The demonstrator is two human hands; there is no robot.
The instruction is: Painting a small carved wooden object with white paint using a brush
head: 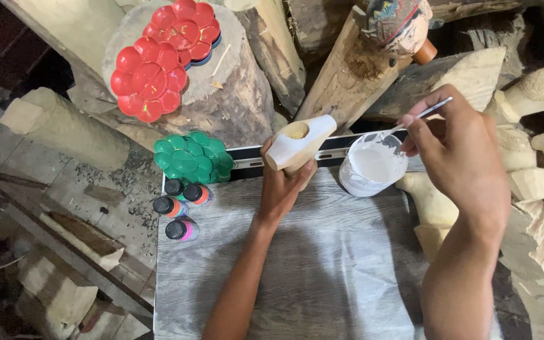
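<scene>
Head view showed the work from above, and the scene was read from left to right. At the far left, on a tree stump, two red flower-shaped palettes were stacked apart from the work; below them a green flower-shaped palette lay at the desk's corner, with small capped paint bottles just beside it on the grey desk. Near the middle, a carved wooden piece, already white on part of its surface and bare in its hollow, was held up over the desk's back edge, the left hand being clamped around its lower end. Further right, a tub of white paint stood on the desk, and a thin brush was dipped into it, pinched in the closed grip of the right hand. Unpainted carvings were piled at the far right. The step in hand was judged to be the loading of the brush with white. For the next move, the brush would need to be lifted clear without dripping and carried left to the bare wood, while the piece was kept steady and turned to face it.
</scene>
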